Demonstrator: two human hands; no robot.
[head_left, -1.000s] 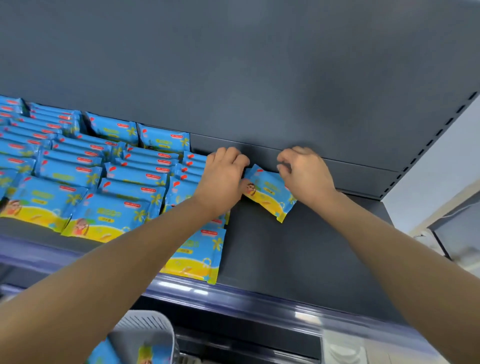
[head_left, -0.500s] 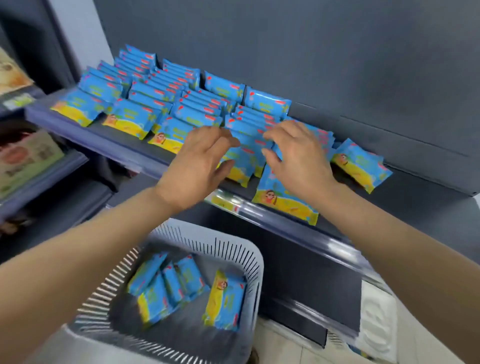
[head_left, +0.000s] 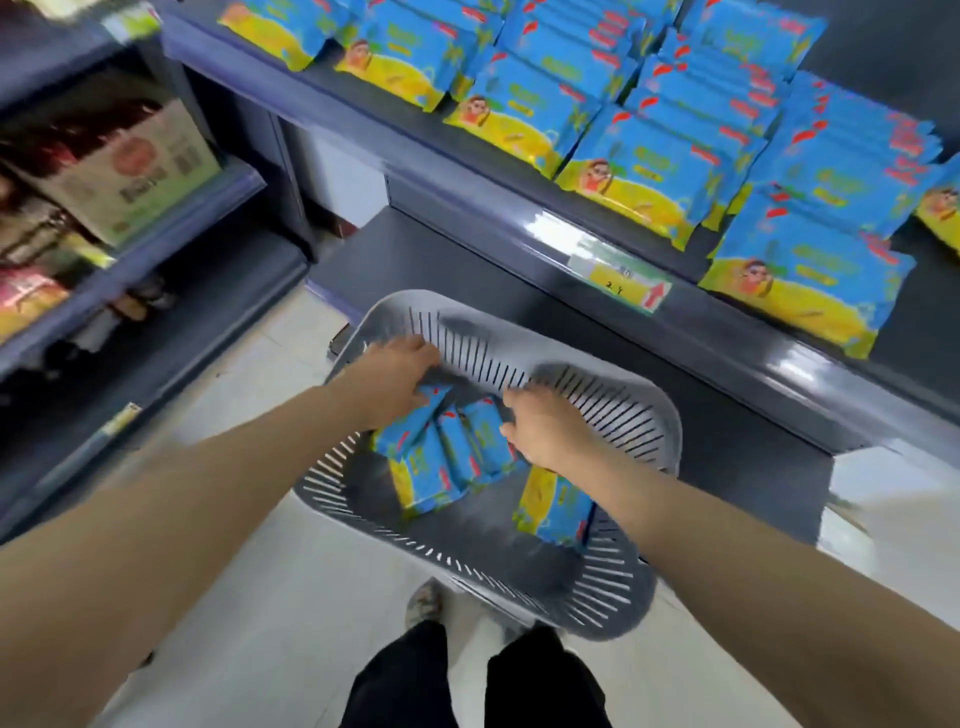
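Note:
A grey slotted basket (head_left: 631, 415) stands on the floor below the shelf and holds several blue-and-yellow snack packets. My left hand (head_left: 395, 382) reaches into the basket and curls its fingers over the top of one packet (head_left: 410, 426) in the leaning bunch. My right hand (head_left: 540, 428) closes on the neighbouring packets (head_left: 480, 441) at the bunch's right side. One more packet (head_left: 556, 506) lies apart under my right forearm. The view is motion-blurred, so the exact finger contact is unclear.
A dark shelf (head_left: 519, 208) above the basket carries rows of the same packets (head_left: 649, 171), with a price tag (head_left: 626, 283) on its front rail. Left shelving holds a cardboard box (head_left: 130, 171). My legs and a shoe (head_left: 423, 608) stand on the pale floor.
Both hands left the packet on the shelf, pulled back and dropped into the basket. The camera tilted down from the shelf to the basket and floor.

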